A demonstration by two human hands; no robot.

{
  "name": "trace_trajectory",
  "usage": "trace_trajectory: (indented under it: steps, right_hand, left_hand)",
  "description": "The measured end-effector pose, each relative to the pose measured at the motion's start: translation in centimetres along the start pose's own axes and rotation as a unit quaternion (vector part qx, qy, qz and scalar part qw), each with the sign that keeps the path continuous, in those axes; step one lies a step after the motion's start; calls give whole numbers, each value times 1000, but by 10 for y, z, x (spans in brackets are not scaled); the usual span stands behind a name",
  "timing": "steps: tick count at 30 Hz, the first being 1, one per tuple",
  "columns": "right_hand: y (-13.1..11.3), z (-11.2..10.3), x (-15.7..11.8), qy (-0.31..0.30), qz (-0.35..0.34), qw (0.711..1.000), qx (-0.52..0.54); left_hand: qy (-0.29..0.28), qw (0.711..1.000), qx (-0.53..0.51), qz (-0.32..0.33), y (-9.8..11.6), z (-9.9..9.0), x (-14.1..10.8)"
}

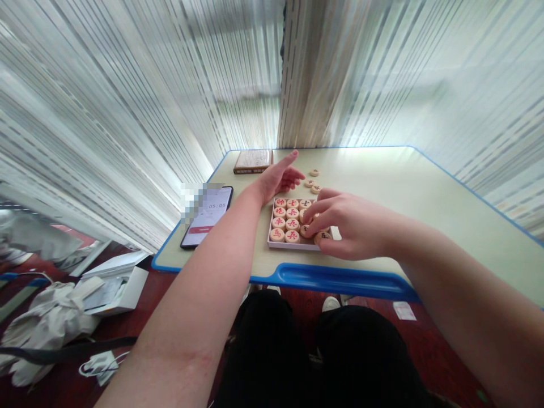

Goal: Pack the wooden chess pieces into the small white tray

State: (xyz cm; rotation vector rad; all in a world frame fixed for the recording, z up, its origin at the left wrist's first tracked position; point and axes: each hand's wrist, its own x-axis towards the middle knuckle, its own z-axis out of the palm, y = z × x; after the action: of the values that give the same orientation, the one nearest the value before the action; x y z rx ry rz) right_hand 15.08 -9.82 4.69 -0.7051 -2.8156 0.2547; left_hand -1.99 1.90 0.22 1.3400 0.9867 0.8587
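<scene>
A shallow white box [293,246] near the table's front edge holds rows of round wooden xiangqi pieces with red and black characters. My right hand [346,221] reaches over the right half of the box, hiding part of it. Its thumb and fingers are bent round a black-marked xiangqi piece [323,236] at the near right of the box. A fingertip also touches a neighbouring piece [305,230]. Just beyond the box's far left corner, my left hand [280,177] is open and holds nothing, thumb raised and fingers loosely curved. A few loose pieces [314,172] lie past the box.
A phone [208,218] showing a timer lies at the table's left. Behind it, a thick book [254,161] sits at the far left edge. The pale table [425,198] has a blue rim with a front groove [344,277]. Striped curtains [238,68] hang close behind.
</scene>
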Motion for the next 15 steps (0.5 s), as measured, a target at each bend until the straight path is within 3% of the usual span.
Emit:
trace_trajectory:
  steps: [15]
  right_hand:
    - [0, 0, 0, -33, 36, 999, -16]
  left_hand:
    - [12, 1000, 18, -14, 2, 0, 0]
